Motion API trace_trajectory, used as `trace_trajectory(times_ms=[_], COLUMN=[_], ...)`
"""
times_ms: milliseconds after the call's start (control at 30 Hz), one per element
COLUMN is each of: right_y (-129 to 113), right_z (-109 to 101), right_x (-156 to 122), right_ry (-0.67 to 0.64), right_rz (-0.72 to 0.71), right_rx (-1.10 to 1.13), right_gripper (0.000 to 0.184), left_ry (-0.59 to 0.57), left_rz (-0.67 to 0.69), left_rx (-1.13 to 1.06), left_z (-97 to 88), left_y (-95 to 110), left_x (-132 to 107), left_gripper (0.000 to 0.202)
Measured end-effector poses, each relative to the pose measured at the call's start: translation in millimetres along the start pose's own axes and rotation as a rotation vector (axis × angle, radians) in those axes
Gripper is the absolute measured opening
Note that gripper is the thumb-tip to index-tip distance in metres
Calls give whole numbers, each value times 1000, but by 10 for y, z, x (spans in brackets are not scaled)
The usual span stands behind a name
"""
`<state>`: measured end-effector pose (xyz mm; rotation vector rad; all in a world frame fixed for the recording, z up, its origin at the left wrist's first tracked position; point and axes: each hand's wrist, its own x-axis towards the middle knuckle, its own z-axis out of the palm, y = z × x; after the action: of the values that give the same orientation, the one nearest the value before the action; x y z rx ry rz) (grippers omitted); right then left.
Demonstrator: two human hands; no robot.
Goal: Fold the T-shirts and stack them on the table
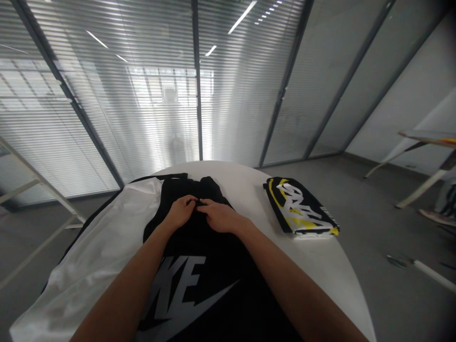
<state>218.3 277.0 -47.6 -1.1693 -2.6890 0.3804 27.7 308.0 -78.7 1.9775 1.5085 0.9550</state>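
Note:
A black top with a large white Nike print lies spread out in front of me, its upper end away from me. My left hand pinches the dark cloth near that upper end, fingers closed. Close beside it, my right hand also has thumb and fingers together on the cloth, the fingertips of both hands nearly meeting. Along the left side of the black top lies a smooth white garment, with black fabric showing at its outer edge. My forearms cover parts of the print.
The round white table carries these clothes. On its right side rests a folded black, yellow and white garment. Glass panels with blinds stand behind. A pale metal frame is at left; another table stands at right, near a person's foot.

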Motion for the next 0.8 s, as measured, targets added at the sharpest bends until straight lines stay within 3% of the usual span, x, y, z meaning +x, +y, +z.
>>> trace_trajectory(times_ms=[100, 200, 300, 433, 567, 800], right_y=[-40, -138, -236, -309, -352, -382], right_z=[-68, -173, -279, -380, -460, -523], right_x=[-33, -85, -137, -191, -219, -282], right_ry=[-47, -84, -135, -300, -367, -358], right_rz=[1, 118, 264, 347, 331, 220], right_rx=[17, -20, -124, -205, -199, -158], right_gripper=[65, 78, 64, 43, 33, 39], left_ry=[46, 113, 113, 105, 87, 141], left_rz=[-9, -62, -122, -126, -156, -143], left_rx=[-33, -117, -180, -194, -203, -233], left_z=[0, -6, -10, 4, 22, -23], left_y=[4, 17, 35, 39, 37, 35], left_x=[12, 12, -1, -17, -27, -26], left_gripper=[25, 25, 25, 26, 27, 28])
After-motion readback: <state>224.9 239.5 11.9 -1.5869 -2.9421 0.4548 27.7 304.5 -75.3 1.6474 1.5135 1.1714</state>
